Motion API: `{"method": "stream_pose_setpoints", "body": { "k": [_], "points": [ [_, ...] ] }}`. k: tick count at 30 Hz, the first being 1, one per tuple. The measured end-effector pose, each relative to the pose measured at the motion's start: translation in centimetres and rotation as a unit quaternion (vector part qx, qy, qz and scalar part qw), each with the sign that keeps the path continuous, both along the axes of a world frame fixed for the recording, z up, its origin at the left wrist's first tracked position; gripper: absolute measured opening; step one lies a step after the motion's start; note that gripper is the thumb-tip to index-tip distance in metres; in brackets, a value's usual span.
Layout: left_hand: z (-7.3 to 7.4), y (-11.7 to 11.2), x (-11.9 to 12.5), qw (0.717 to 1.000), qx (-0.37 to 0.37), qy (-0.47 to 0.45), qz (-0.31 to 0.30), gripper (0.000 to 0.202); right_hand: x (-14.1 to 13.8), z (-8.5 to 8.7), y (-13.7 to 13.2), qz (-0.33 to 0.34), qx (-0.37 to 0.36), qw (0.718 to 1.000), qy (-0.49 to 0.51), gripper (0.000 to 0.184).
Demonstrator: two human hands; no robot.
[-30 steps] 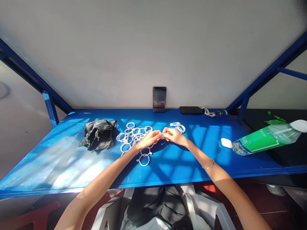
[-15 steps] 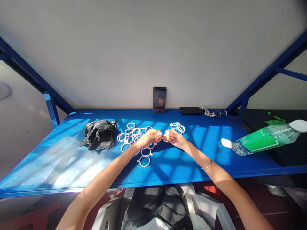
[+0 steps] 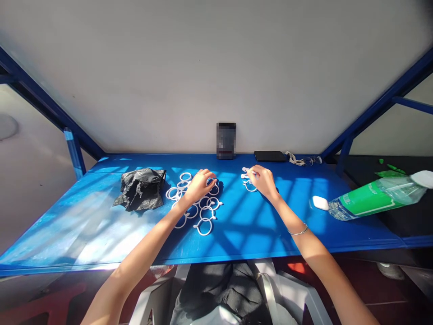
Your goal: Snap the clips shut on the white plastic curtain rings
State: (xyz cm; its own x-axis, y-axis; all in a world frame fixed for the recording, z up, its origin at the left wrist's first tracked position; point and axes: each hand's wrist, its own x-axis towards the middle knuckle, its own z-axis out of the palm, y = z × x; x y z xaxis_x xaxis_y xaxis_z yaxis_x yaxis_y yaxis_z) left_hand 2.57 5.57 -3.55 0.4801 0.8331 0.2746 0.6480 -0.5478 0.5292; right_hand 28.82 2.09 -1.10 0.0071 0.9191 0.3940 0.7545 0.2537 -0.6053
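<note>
A spread of white curtain rings [image 3: 204, 227], each with a small knob, lies overlapping on the blue table. My left hand [image 3: 202, 184] reaches over its upper right part, thumb and fingers closed at the edge of one ring [image 3: 214, 188]. Farther right is a smaller group of rings [image 3: 251, 187]. There my right hand [image 3: 263, 180] pinches a white curtain ring at the group's upper edge; its fingers hide part of the ring. The two hands are well apart.
A crumpled black plastic bag [image 3: 140, 189] lies left of the rings. Along the wall are an upright dark blurred box [image 3: 226, 142], a black phone [image 3: 269, 156] and glasses [image 3: 313, 160]. At right are a white case [image 3: 320, 203] and a large green-labelled bottle [image 3: 372, 197].
My hands were together at the middle, fingers closed on a small white part. They have parted: the left went back over the larger spread, the right to the smaller group.
</note>
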Motion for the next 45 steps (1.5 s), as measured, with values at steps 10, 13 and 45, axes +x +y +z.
{"method": "stream_pose_setpoints", "body": {
  "k": [10,13,45],
  "points": [
    [-0.7,-0.3,0.1,0.981,0.079,0.176,0.028,0.016,1.1,0.2,-0.1,-0.097,-0.074,0.960,-0.254,0.031],
    [-0.6,-0.2,0.2,0.989,0.065,0.129,0.027,0.015,1.0,0.3,-0.1,-0.103,-0.060,0.962,-0.244,0.031],
    [0.7,-3.3,3.5,0.763,-0.481,-0.388,-0.188,0.058,-4.2,-1.2,-1.8,0.348,-0.322,0.799,0.369,0.054]
  ]
}}
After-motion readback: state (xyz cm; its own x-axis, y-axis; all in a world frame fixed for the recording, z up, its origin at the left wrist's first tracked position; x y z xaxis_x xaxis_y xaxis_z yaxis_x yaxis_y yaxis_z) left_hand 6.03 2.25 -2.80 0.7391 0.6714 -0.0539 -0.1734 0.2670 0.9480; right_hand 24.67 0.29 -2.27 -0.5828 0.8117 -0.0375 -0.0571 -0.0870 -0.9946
